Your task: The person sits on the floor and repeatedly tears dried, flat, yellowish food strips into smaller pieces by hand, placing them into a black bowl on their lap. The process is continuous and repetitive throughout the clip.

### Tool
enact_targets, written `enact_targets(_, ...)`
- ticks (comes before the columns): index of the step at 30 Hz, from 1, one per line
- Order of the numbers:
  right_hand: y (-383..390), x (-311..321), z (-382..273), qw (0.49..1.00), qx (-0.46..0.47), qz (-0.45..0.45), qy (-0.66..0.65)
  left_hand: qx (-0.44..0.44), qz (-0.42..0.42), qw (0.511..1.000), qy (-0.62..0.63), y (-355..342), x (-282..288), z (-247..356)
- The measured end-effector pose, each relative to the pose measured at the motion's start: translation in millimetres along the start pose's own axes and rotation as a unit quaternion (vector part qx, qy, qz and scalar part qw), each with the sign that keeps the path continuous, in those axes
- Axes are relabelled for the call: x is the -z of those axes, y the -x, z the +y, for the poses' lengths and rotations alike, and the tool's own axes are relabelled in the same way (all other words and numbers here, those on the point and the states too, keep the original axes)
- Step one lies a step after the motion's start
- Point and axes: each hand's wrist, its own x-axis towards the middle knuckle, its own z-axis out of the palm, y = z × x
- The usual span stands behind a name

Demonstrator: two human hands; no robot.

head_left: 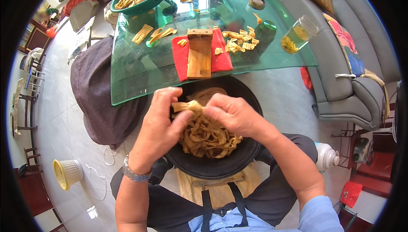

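Between my left hand and my right hand is a pale yellow dried strip. Both hands are closed, pinching it with thumbs and fingers close together. Below them a round black basin sits between my knees, holding a heap of curled brown-yellow strips. Just beyond the basin, a wooden block-like tool lies on a red cloth at the glass table's near edge. Short cut pieces are scattered right of the tool, with longer loose strips to its left.
A green basin heaped with dried strips stands on the glass table at far left. A glass jar stands near its right edge. A grey sofa is on the right, a dark draped cloth and yellow basket on the left.
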Motion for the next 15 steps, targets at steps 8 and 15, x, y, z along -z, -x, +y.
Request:
enact_targets(8, 8.7, -2.4, 5.5, 0.989, 0.039, -0.111, 0.087, -0.018, -0.207, 0.976, -0.061, 16.9, -25.5, -1.8)
enact_targets(15, 29.1, 7.8, 4.8, 0.973, 0.029, -0.221, 0.054, 0.074, -0.427, 0.900, 0.043, 26.3, -2.5, 1.9)
